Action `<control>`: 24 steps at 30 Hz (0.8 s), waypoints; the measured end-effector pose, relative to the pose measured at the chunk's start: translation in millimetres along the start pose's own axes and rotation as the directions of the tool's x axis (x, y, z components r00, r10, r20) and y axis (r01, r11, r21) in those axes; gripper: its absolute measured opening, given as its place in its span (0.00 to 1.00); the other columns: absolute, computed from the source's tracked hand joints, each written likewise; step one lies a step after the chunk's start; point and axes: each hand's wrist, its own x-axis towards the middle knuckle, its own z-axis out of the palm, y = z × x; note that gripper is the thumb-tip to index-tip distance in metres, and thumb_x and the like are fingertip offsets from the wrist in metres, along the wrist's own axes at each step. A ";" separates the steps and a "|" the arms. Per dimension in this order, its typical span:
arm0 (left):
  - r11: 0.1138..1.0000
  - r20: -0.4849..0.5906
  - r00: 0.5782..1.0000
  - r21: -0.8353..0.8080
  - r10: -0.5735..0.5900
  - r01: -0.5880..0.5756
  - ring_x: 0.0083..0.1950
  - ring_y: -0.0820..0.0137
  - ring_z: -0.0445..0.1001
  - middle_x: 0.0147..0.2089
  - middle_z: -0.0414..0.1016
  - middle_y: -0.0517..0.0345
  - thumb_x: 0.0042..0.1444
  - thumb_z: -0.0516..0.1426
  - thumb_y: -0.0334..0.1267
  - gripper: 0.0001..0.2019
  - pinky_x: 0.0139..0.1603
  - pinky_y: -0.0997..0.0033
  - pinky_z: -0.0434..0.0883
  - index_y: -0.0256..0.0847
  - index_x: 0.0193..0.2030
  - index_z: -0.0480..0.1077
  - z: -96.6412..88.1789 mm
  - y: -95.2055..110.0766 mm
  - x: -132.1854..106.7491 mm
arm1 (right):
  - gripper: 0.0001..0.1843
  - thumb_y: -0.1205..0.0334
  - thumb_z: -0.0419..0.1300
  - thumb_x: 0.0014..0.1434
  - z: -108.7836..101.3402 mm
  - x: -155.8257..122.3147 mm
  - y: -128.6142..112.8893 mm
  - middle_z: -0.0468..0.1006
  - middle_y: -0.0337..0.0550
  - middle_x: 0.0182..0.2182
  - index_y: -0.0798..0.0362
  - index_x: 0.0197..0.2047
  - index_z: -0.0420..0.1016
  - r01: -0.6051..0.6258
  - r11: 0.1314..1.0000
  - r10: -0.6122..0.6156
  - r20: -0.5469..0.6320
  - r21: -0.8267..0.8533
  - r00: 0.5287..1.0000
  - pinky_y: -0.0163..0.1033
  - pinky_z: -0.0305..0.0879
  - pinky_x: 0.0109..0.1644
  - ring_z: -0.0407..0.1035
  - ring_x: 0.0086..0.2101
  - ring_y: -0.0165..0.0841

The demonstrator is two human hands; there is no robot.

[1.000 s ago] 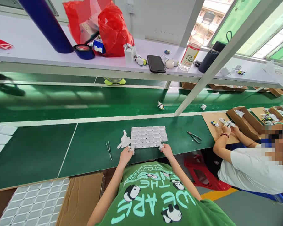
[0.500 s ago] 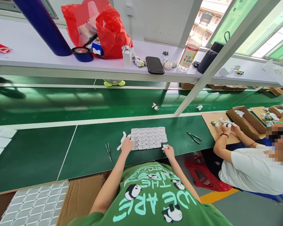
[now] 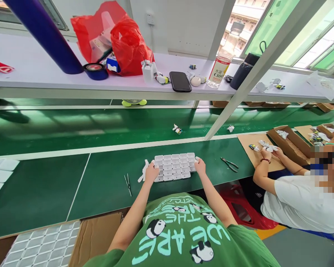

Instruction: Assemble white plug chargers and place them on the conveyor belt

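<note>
A block of white plastic cases (image 3: 172, 167), open side up and set in close rows, lies on the green bench in front of me. My left hand (image 3: 152, 172) is at the left edge of the block with its fingers curled; what they grip is partly hidden. Loose white plastic pieces (image 3: 144, 171) lie just left of that hand. My right hand (image 3: 200, 167) is at the block's right edge, its fingertips closed around a small white plastic part (image 3: 197, 158). Tweezers (image 3: 127, 184) rest farther left, and cutting pliers (image 3: 229, 164) lie to the right.
Beyond the bench runs a green conveyor belt (image 3: 122, 128) carrying small circuit assemblies (image 3: 177, 129). Above it, a shelf (image 3: 172, 94) holds a phone, a bottle and a red bag. A co-worker (image 3: 295, 196) sits at right near cardboard boxes. More white cases (image 3: 44, 244) are at lower left.
My right hand has moved from the block's near right corner up along its right edge. My left hand stays at the left edge. The assemblies on the belt have shifted left.
</note>
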 end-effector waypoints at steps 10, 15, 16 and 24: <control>0.999 0.001 1.000 0.036 0.008 -0.008 0.45 0.57 0.81 0.45 0.83 0.46 0.58 0.54 0.33 0.13 0.45 0.66 0.71 0.41 0.50 0.72 -1.5 -0.3 4.4 | 0.09 0.69 0.56 0.53 1.0 15.4 -8.5 0.75 0.40 0.26 0.52 0.32 0.78 0.000 0.993 -0.002 -0.013 -0.122 1.000 0.33 0.59 0.34 0.67 0.30 0.34; 0.998 0.000 1.000 0.055 0.011 -0.011 0.45 0.57 0.81 0.44 0.83 0.47 0.59 0.53 0.33 0.12 0.45 0.66 0.71 0.42 0.47 0.73 -1.4 -1.3 5.2 | 0.09 0.72 0.56 0.52 -0.3 17.1 -14.2 0.71 0.40 0.22 0.52 0.26 0.74 -0.005 0.984 0.003 -0.009 -0.180 1.000 0.35 0.51 0.29 0.62 0.25 0.32; 0.998 -0.001 1.000 0.058 0.011 -0.011 0.46 0.57 0.81 0.43 0.83 0.47 0.59 0.53 0.33 0.11 0.45 0.66 0.71 0.42 0.47 0.73 -1.4 -1.6 5.4 | 0.09 0.72 0.56 0.53 -0.5 17.0 -15.2 0.70 0.40 0.22 0.52 0.26 0.74 -0.004 0.982 0.003 -0.009 -0.187 1.000 0.35 0.50 0.29 0.61 0.25 0.32; 0.998 0.006 0.999 0.052 0.034 -0.034 0.47 0.57 0.81 0.45 0.83 0.47 0.58 0.54 0.33 0.13 0.43 0.67 0.71 0.42 0.49 0.74 -1.2 -2.9 8.3 | 0.11 0.71 0.55 0.55 -2.0 13.4 -19.0 0.72 0.42 0.23 0.51 0.24 0.72 -0.007 0.974 0.001 -0.026 -0.229 1.000 0.37 0.48 0.28 0.63 0.25 0.34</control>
